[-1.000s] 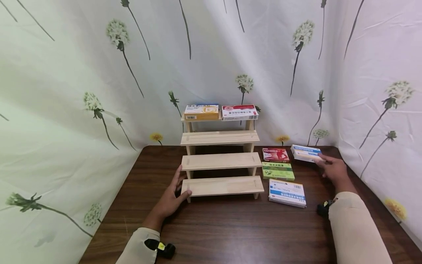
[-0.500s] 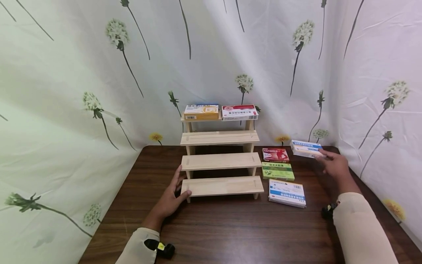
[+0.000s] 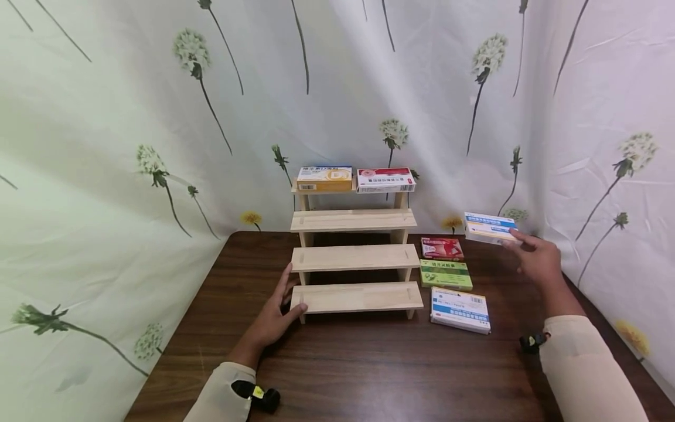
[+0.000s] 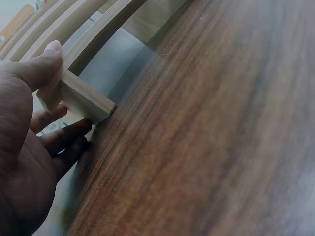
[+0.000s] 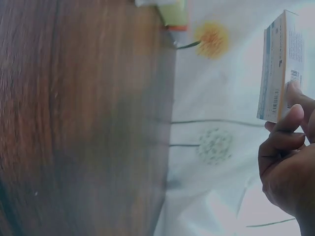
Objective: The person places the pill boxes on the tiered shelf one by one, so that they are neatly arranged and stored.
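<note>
In the head view my right hand [image 3: 539,264] holds a blue-and-white medicine box [image 3: 490,227] by its right end, raised off the table at the back right. The right wrist view shows the thumb and fingers pinching one end of that medicine box [image 5: 280,69]. My left hand [image 3: 271,321] grips the left end of a four-step wooden display stand [image 3: 358,298]. Its thumb lies on the bottom step and the other fingers are at the side, by the wooden leg [image 4: 86,98]. On the top step lie an orange-and-white box [image 3: 324,179] and a red-and-white box [image 3: 386,180].
Right of the stand, a red box [image 3: 442,248], a green box [image 3: 446,274] and another blue-and-white box [image 3: 460,309] lie on the brown table [image 3: 369,369]. A white flowered cloth [image 3: 337,105] hangs behind and along both sides.
My right hand has lifted the blue-and-white box higher off the table. The left hand stays on the stand, and the other boxes keep their places.
</note>
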`<state>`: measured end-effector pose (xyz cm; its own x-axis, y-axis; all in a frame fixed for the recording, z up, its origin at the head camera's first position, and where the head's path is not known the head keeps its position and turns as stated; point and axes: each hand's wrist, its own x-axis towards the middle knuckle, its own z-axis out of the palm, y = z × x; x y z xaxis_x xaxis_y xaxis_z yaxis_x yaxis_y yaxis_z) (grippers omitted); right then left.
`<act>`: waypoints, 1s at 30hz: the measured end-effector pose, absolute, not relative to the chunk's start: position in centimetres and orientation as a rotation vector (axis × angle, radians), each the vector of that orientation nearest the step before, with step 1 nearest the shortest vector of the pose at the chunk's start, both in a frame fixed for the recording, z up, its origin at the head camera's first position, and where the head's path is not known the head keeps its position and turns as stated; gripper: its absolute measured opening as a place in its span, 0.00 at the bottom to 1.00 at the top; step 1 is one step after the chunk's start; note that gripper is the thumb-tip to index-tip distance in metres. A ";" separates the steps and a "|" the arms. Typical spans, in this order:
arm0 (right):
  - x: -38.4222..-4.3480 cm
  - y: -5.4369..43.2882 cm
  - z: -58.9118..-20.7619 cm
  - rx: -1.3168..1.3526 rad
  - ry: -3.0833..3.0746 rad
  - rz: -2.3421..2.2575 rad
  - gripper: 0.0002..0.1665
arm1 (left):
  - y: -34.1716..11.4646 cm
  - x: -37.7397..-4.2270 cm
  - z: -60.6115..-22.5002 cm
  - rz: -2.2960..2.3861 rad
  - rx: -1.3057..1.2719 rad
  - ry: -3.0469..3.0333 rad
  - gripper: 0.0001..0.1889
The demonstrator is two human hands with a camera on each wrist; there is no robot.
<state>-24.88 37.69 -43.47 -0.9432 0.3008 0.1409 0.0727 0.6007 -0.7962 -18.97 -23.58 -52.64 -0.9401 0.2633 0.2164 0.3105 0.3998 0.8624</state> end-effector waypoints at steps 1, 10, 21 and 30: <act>-24.8 37.4 -43.3 -0.301 -2.568 1.255 0.37 | -23.6 -19.0 -52.6 -1.609 -0.532 -2.590 0.55; -23.6 34.5 -41.4 -0.253 -2.510 1.218 0.32 | -23.6 -19.0 -52.4 -1.611 -0.524 -2.604 0.55; -21.8 31.2 -39.1 -0.208 -2.470 1.224 0.31 | -23.5 -18.9 -52.5 -1.605 -0.536 -2.604 0.55; -20.8 28.5 -38.0 -0.089 -2.417 1.182 0.30 | -23.5 -18.9 -52.5 -1.614 -0.521 -2.600 0.55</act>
